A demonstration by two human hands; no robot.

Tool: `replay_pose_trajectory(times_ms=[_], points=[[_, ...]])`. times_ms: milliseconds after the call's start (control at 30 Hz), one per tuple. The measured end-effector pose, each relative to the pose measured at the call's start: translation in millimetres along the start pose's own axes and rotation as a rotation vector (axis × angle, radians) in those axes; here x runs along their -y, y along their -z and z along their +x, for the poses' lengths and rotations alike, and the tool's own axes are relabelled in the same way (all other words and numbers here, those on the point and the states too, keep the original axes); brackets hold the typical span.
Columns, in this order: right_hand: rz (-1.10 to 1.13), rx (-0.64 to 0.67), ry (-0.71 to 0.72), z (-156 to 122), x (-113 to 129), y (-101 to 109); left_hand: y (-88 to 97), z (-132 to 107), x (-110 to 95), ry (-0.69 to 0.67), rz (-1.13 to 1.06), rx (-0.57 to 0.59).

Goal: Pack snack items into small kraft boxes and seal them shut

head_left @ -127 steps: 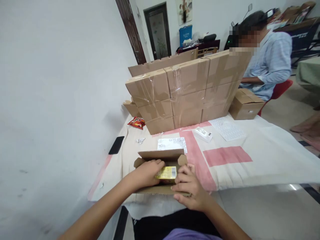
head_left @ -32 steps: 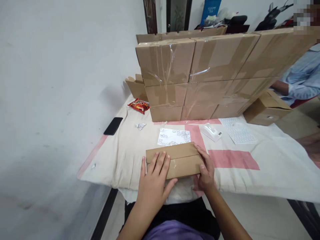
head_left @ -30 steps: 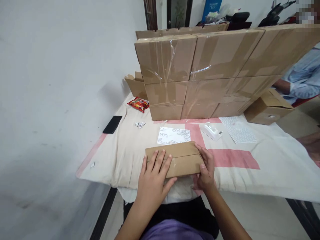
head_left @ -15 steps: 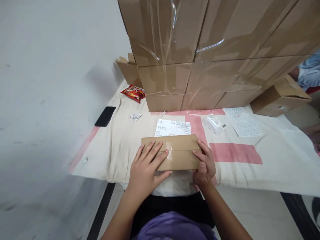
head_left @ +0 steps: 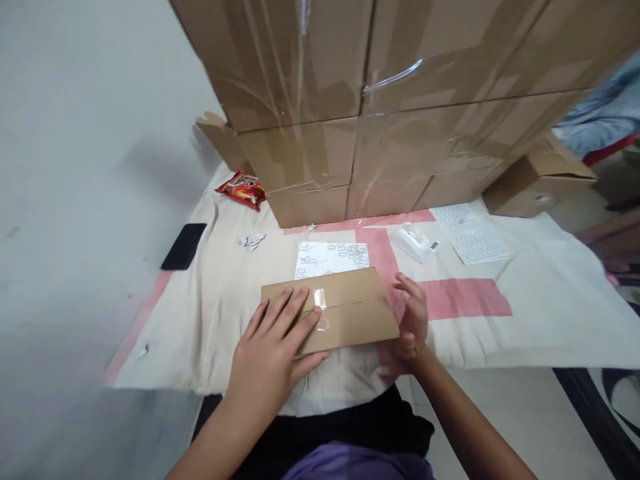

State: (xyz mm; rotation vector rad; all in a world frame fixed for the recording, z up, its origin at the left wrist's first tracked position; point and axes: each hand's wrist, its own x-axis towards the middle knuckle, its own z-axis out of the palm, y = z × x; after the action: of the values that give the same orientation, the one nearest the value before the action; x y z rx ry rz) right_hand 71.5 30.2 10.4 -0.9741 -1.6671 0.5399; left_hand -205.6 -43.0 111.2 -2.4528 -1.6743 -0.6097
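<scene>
A small cardboard box [head_left: 350, 310] sits in front of me, a strip of clear tape across the seam on its top. My left hand [head_left: 275, 333] lies spread over the box's left part, fingertips flat on the cardboard near the tape. Just off the right end of the box is my right hand [head_left: 413, 317], with its fingers apart and nothing in them. Partly covered by the box's far edge is a white sheet with printed shapes [head_left: 325, 257]. Beyond my right hand stands a white tape dispenser [head_left: 415, 242].
A wall of stacked, taped cardboard boxes [head_left: 310, 153] rises at the back. To the left lie a black phone-like slab [head_left: 184, 247], a red snack packet [head_left: 243, 191] and crumpled paper [head_left: 251, 241]. Patterned sheets [head_left: 470, 233] and an open box [head_left: 540, 180] are at right.
My right hand has let go of the box's right end and moved slightly away. My left hand stays on top. The camera view has shifted, and the box sits a little tilted.
</scene>
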Motion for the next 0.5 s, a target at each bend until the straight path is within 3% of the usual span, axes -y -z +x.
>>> replay_pose_trajectory(times_ms=[67, 133, 300, 400, 500], points=[[-0.116, -0.168, 0.084, 27, -13, 19, -3.0, 5, 8, -0.005, 0.008, -0.010], [-0.233, -0.238, -0.015, 62, -30, 42, -4.1, 9, 13, -0.001, 0.004, 0.002], [-0.300, -0.142, -0.382, 142, -97, 80, 6.7, 11, -2, 0.032, 0.060, 0.033], [-0.265, -0.128, -0.491, 158, -131, 82, 16.1, 9, -26, 0.104, 0.168, 0.009], [-0.253, -0.089, -0.476, 152, -139, 82, 21.8, 5, -35, 0.111, 0.236, 0.023]])
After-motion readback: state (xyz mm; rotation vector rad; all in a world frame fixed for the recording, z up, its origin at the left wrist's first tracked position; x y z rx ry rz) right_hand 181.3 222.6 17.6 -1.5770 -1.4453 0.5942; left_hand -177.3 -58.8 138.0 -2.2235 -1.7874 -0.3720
